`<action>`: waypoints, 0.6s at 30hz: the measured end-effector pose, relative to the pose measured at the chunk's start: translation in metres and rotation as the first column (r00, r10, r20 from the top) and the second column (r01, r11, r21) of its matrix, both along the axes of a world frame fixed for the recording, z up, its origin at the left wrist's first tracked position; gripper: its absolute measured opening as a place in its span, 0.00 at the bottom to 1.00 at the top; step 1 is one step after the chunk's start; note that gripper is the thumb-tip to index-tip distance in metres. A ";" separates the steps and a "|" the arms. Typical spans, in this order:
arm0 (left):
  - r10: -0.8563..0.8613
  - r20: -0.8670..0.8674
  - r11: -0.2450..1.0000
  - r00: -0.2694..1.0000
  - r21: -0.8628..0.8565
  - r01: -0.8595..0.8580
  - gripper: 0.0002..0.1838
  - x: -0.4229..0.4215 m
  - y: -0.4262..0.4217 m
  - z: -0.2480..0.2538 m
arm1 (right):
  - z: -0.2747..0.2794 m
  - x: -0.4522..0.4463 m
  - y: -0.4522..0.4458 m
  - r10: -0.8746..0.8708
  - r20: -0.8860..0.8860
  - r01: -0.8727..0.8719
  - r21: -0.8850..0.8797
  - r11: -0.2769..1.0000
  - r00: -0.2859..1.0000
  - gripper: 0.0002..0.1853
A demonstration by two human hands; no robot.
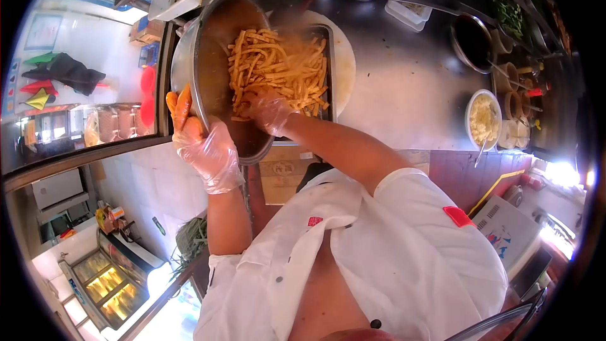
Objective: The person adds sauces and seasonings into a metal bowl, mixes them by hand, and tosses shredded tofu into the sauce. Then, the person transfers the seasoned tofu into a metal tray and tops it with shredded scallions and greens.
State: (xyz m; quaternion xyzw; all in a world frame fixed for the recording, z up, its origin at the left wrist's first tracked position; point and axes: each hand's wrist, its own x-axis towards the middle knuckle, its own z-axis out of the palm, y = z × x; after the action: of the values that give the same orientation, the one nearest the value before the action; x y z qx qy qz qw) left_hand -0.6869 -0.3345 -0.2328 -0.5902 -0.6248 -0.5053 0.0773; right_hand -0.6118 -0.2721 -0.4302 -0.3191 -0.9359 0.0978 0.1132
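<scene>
Clear-gloved left hand (pixel 206 151) holds large, round, tilted metal bowl (pixel 213 57). Gloved right hand (pixel 270 111) at golden-brown strips (pixel 271 66), its grip unclear; rectangular metal tray (pixel 329 57) beside bowl.

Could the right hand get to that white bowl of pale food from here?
Probably, with a stretch: the right hand is at the yellow strips, and nothing visible stands between it and the white bowl across the steel counter.
</scene>
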 end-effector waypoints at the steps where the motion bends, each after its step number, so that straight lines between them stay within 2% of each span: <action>1: 0.013 -0.011 1.000 1.000 0.021 -0.012 0.12 -0.001 -0.002 -0.002 | -0.001 0.006 0.000 0.019 0.065 -0.017 -0.027 0.999 0.998 0.20; 2: 0.010 0.003 1.000 1.000 0.017 -0.010 0.13 -0.001 -0.004 -0.001 | -0.003 0.019 -0.002 0.033 -0.094 -0.031 0.027 0.999 0.995 0.19; 5: 0.006 0.037 1.000 0.999 -0.023 -0.005 0.16 -0.004 -0.012 0.001 | 0.003 0.042 -0.003 0.005 0.009 -0.006 0.052 0.999 1.000 0.18; 6: 0.010 0.044 0.998 0.999 -0.055 -0.008 0.18 -0.010 -0.016 0.001 | -0.019 0.045 -0.004 -0.036 -0.075 0.036 -0.002 0.999 0.997 0.16; 7: 0.014 0.050 0.996 0.999 -0.086 -0.009 0.20 -0.014 -0.019 0.000 | -0.020 0.050 -0.002 -0.081 0.022 0.083 -0.090 0.992 0.996 0.18; 10: -0.048 -0.156 0.999 0.987 -0.025 0.044 0.21 -0.008 -0.027 0.000 | -0.021 0.066 0.002 -0.160 0.331 0.268 -0.314 0.911 0.930 0.25; 11: -0.035 -0.133 0.999 0.991 -0.036 0.030 0.20 -0.009 -0.029 0.004 | -0.050 0.074 0.001 -0.216 0.301 0.244 -0.059 0.968 0.929 0.25; 12: -0.023 -0.111 0.999 0.994 -0.045 0.018 0.19 -0.012 -0.030 0.010 | -0.104 0.081 0.000 -0.264 0.256 0.216 0.204 0.955 0.930 0.25; 13: -0.011 -0.090 0.998 0.996 -0.057 0.006 0.17 -0.016 -0.030 0.013 | -0.092 0.084 -0.005 -0.264 0.193 0.264 0.022 0.964 0.945 0.23; 14: 0.002 0.008 1.000 1.000 -0.019 -0.002 0.16 -0.027 -0.028 0.008 | -0.080 0.087 -0.010 -0.285 0.126 0.303 -0.156 0.940 0.950 0.22; 16: -0.007 0.019 0.999 1.000 0.035 0.006 0.17 -0.023 -0.033 0.006 | -0.088 0.088 -0.006 -0.406 0.018 0.390 -0.326 0.862 0.914 0.22; 17: -0.012 0.026 0.998 1.000 0.063 0.010 0.17 -0.021 -0.035 0.006 | -0.049 0.097 -0.011 -0.351 0.079 0.360 -0.219 0.907 0.933 0.22; 18: -0.005 -0.043 1.000 0.999 0.007 0.005 0.20 -0.022 -0.038 0.008 | -0.007 0.105 -0.015 -0.304 0.140 0.320 -0.109 0.941 0.942 0.23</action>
State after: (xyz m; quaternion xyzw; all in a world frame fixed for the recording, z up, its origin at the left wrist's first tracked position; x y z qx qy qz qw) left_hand -0.7090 -0.3728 -0.2251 -0.6024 -0.6197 -0.4947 0.0916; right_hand -0.5064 -0.2875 -0.4376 -0.4754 -0.8702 0.1197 0.0493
